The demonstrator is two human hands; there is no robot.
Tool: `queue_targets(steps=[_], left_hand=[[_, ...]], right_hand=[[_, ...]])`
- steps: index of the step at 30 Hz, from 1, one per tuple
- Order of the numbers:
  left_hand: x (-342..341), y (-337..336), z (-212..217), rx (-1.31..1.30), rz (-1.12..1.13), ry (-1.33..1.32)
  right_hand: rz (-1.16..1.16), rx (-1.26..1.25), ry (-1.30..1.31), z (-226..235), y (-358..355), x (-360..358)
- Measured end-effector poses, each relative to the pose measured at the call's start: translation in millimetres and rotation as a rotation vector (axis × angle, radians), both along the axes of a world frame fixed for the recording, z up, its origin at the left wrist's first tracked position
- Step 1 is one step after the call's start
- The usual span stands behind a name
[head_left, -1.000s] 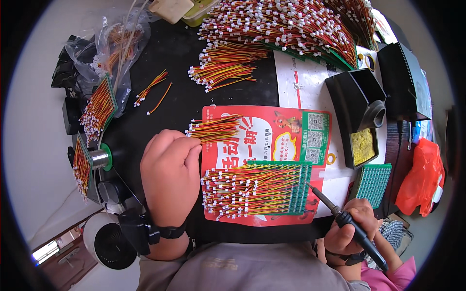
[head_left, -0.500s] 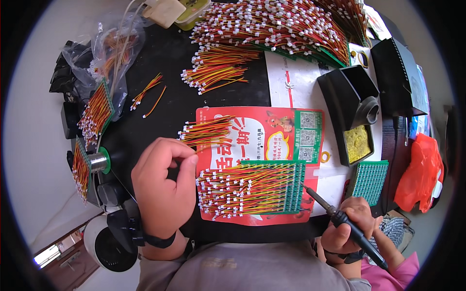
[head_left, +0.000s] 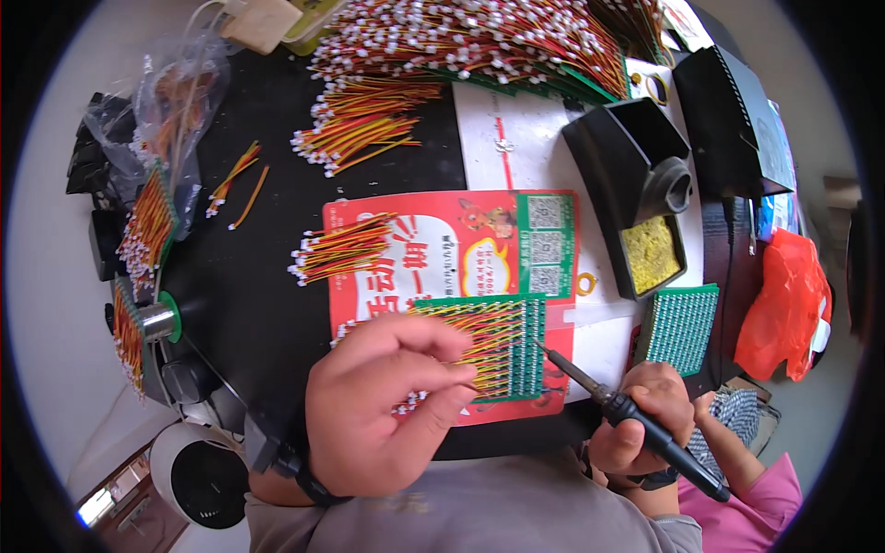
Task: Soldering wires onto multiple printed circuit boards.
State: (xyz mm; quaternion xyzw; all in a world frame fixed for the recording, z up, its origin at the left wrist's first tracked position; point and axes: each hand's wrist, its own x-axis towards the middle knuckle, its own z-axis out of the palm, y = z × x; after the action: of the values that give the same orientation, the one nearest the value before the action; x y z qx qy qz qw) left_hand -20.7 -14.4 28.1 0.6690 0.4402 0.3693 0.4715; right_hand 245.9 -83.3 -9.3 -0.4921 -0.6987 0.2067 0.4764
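My left hand is over the near left part of a green circuit board, thumb and forefinger pinched on a thin wire lead whose tip barely shows. Rows of red and yellow wires with white connectors run left from the board, partly hidden by that hand. In my right hand is a black soldering iron, its tip close to the board's right edge. Board and wires lie on a red printed sheet. A small bundle of loose wire leads rests on the sheet's left side, beyond my left hand.
A black iron stand with yellow sponge stands at right, beyond a stack of bare boards. Wired boards pile up at the back. A solder spool is at left. Another person's arm shows at lower right.
My left hand has moved right and nearer, from the loose leads to over the wired board. The whole view has shifted slightly. The soldering iron remains in my right hand beside the board.
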Motion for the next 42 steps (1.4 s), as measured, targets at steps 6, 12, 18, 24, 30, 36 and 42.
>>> queue_targets(steps=[6, 12, 18, 24, 30, 36, 42], left_hand=[[22.2, -9.5, -6.5, 0.124, -0.043, 0.1], [29.9, -14.8, -12.9, 0.241, -0.103, 0.198], [34.7, -13.0, -22.1, 0.421, -0.093, 0.337], [36.1, -12.6, -23.6, 0.457, -0.092, 0.431], [34.4, -12.2, -31.8, 0.527, -0.089, 0.464], [36.0, -10.4, -31.7, 0.488, -0.089, 0.452], [36.9, -11.7, -30.8, 0.428, -0.083, 0.468]], right_hand=[[-0.056, 0.036, 0.056, -0.9, 0.6, -5.9], [0.076, -0.071, -0.024, 10.0, 0.1, 9.7], [0.107, -0.072, -0.019, 9.9, 4.2, 8.7], [0.096, -0.054, -0.01, 10.3, 5.9, 5.2], [0.094, -0.026, -0.028, 7.9, 7.5, 4.0], [0.094, -0.036, -0.015, 9.3, 9.3, 3.5], [0.108, -0.066, -0.014, 10.0, 9.6, 1.1]])
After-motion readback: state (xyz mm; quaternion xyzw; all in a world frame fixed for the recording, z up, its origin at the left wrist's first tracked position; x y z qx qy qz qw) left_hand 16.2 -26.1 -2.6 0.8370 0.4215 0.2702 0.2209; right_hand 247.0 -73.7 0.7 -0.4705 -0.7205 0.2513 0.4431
